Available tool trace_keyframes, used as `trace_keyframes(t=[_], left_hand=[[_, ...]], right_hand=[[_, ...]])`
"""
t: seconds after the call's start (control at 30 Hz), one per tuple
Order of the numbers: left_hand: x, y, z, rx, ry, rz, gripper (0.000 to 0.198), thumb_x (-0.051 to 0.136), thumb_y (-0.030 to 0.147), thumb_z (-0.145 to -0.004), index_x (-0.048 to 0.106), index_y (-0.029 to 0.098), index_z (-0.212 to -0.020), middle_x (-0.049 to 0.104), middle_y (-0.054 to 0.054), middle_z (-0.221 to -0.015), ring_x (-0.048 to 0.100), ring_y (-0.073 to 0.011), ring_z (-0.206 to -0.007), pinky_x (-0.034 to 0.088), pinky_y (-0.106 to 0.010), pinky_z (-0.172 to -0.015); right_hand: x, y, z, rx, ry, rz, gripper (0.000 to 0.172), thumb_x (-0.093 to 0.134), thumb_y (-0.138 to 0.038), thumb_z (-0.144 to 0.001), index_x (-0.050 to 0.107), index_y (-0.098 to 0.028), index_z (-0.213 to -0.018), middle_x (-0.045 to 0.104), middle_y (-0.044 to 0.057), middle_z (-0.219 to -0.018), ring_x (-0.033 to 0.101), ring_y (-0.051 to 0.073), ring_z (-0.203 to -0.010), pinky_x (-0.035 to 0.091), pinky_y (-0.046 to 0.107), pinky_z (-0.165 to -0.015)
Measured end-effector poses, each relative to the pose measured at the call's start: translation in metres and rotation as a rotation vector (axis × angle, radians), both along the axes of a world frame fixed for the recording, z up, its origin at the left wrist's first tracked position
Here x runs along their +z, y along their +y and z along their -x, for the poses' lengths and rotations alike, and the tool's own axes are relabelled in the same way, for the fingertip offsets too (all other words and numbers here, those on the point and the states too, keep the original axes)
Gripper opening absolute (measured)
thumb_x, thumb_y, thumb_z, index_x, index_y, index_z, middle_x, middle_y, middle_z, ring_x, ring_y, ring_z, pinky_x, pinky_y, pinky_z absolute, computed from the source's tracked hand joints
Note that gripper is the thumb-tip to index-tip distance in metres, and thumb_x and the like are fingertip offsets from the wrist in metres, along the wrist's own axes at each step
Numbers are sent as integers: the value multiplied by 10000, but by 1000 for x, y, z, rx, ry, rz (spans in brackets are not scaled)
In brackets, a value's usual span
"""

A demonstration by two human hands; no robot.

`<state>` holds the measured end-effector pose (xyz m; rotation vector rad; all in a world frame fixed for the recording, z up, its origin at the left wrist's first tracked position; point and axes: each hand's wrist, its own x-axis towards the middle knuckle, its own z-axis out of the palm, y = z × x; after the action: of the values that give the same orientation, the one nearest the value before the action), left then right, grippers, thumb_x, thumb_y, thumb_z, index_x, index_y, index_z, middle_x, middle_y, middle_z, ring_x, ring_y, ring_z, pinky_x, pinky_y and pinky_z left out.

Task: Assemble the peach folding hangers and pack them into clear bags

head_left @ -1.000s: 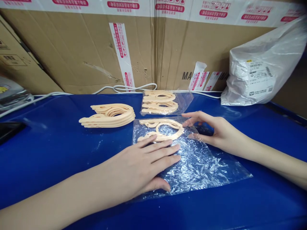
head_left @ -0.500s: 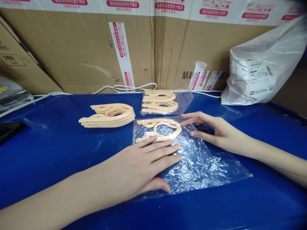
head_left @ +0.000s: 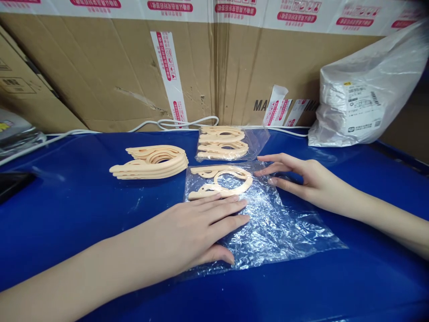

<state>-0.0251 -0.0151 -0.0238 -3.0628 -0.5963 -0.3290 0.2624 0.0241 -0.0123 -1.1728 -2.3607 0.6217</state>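
Observation:
A beige plastic folding hanger (head_left: 250, 182) lies inside a clear plastic bag (head_left: 268, 237) on the blue tabletop. My left hand (head_left: 197, 232) rests flat on the bag just below the hanger, fingers stretched out and thumb apart. At the upper right edge of the bag is my right hand (head_left: 301, 179), its fingers slightly bent and apart, with nothing held between them. Whether its fingertips touch the film I cannot tell. To the left stands a stack of several matching hangers (head_left: 150, 170). Behind the bag lies another clear packet with folded hangers (head_left: 223, 147) in it.
Large cardboard boxes (head_left: 110, 67) close off the back of the blue table (head_left: 284, 295). A white cable (head_left: 187, 123) runs along their foot. At the back right stands a white plastic-wrapped parcel (head_left: 348, 107). A dark object (head_left: 15, 183) sits at the left edge.
My right hand has shifted slightly right, away from the hanger. My left hand has slid a little down and left, and the bag's loose lower right corner has drawn in slightly.

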Motion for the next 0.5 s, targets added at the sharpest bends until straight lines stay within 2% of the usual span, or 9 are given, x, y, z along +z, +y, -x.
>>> trace_keyframes(t=[0.13,0.23,0.33,0.4,0.5], left_hand=[[3,1,1,1,23,7,455,441,447,-1003,534,172,-1354,504,-55,-1465,474,-201,-1352,388,-366,-1146],[13,8,11,62,26,14,413,368,372,-1039,479,212,-1403,457,-35,-1504,443,-195,-1374,395,-386,-1140],[31,25,35,220,10,5,455,362,402,-1032,383,276,-1468,385,-28,-1549,392,-226,-1403,394,-433,-1125],[43,38,56,292,-34,-47,487,386,492,-1007,437,260,-1432,346,-52,-1566,368,-263,-1411,355,-480,-1133],[52,55,82,404,-152,-57,582,380,573,-980,512,150,-1357,459,-115,-1483,395,-287,-1379,361,-482,-1112]], right_hand=[[3,-1,-3,5,-44,-16,478,564,-345,-931,458,-230,-1383,715,38,-1191,677,206,-1065,531,364,-903],[4,-1,-4,32,-54,-5,522,598,-346,-912,450,-231,-1399,692,44,-1235,662,199,-1087,536,339,-900],[2,0,-6,52,-72,-22,556,632,-368,-891,459,-242,-1404,670,49,-1265,641,208,-1118,526,349,-929],[1,1,-7,64,-87,-33,566,649,-400,-877,479,-251,-1396,651,55,-1289,617,226,-1158,524,367,-941],[-1,1,-8,70,-107,-39,599,655,-457,-865,478,-265,-1403,619,66,-1326,585,248,-1202,516,403,-962]])
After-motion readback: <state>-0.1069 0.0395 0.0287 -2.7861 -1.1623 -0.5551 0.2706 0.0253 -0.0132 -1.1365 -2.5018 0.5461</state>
